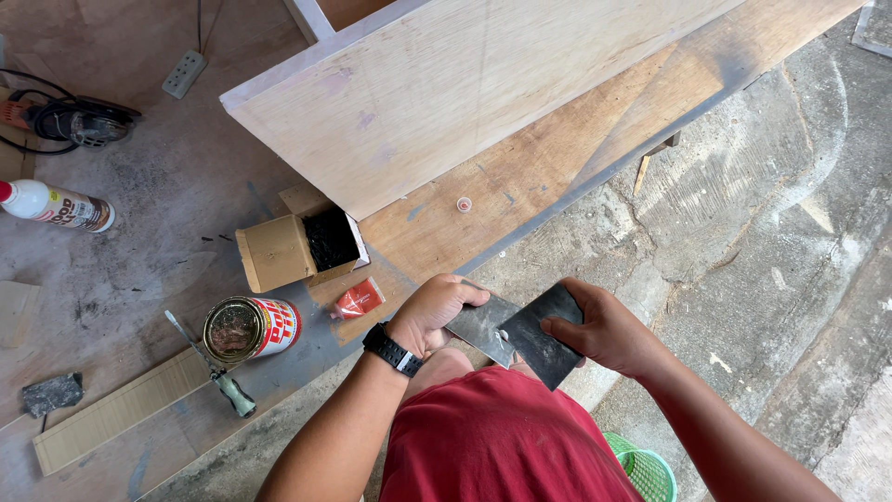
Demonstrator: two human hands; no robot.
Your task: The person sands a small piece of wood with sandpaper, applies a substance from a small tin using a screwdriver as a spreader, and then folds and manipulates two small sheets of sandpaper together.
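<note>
My left hand (433, 311), with a black watch on its wrist, grips a dark metal scraper blade (478, 325). My right hand (604, 327) holds a second dark flat scraper (544, 335) that overlaps the first one, with a small pale blob where the two meet. Both hands are just above my red shorts, near the edge of a plywood sheet (483, 200) lying on the floor. A large pale wooden panel (418, 93) stands tilted on that sheet, beyond the hands.
Left of the hands lie an open tin can (246, 328), a screwdriver (218, 372), a small red packet (358, 299), a cardboard box with black contents (302, 246), a white glue bottle (56, 204), a power tool with cable (74, 121). A green basket (646, 469) sits by my leg.
</note>
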